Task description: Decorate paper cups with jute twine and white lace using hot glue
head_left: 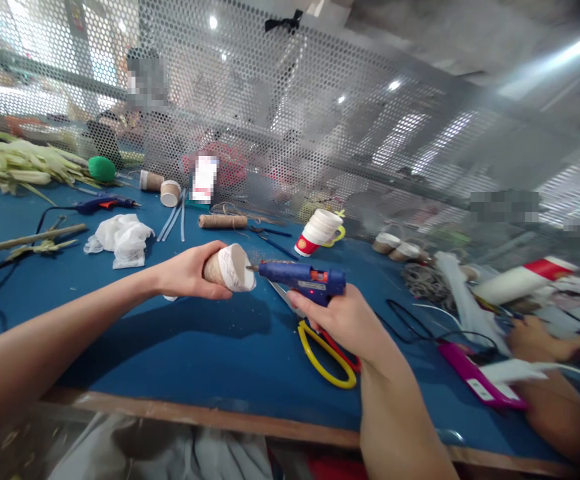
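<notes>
My left hand (190, 272) is closed around a small paper cup (230, 268) wrapped in brown twine, with white lace round its rim. The cup lies tilted, its mouth facing right. In my right hand (347, 320) is a blue glue gun (295, 275) with a small red light on its side. Its nozzle points left and meets the cup's rim or inside edge; which of the two I cannot tell. Beneath the right hand lie scissors (327, 357) with yellow and red handles, partly covered by the hand and gun.
White lace fabric (120, 239), glue sticks (174, 220), a twine roll (223, 221) and stacked paper cups (317, 232) lie further back. A second glue gun (105, 204) rests at left. At right are a magenta power strip (480, 380) and another person's arm (555, 400). A perforated metal screen (280, 100) stands behind.
</notes>
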A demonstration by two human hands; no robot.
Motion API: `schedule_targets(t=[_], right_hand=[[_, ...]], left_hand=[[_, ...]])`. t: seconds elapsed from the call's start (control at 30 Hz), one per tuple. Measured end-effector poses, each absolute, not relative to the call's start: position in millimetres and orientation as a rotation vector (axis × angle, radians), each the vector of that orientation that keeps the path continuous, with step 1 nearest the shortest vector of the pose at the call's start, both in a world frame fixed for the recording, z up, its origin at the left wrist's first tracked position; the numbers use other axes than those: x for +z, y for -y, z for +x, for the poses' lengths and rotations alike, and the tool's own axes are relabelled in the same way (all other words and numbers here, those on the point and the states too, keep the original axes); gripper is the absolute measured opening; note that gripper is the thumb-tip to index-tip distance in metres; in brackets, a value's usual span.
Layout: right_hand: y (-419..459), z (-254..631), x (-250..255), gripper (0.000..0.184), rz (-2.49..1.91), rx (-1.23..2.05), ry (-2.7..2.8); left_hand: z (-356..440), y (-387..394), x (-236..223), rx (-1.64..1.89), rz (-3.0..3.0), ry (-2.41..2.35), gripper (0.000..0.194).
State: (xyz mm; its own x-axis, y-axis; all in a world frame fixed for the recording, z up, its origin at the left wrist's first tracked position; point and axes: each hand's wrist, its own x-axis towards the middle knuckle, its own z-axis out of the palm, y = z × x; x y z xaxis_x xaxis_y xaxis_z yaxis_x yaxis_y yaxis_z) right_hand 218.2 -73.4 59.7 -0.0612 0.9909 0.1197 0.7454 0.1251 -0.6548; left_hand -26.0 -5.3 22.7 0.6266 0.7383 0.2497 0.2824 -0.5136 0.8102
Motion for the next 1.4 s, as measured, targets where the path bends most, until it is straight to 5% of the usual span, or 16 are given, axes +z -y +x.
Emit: schedule_targets(t=[1.13, 1.4], right_hand=[[70.9, 225.4, 64.8, 0.035, -1.575, 0.651, 1.883], [72.2, 228.2, 62.1, 0.023, -1.396, 0.738, 1.841]], left_hand=[[-27.6, 6.8, 27.0, 0.861, 2.057, -0.773, 0.06], [-25.1, 8.0, 25.1, 0.822, 2.07, -0.724, 0.06]])
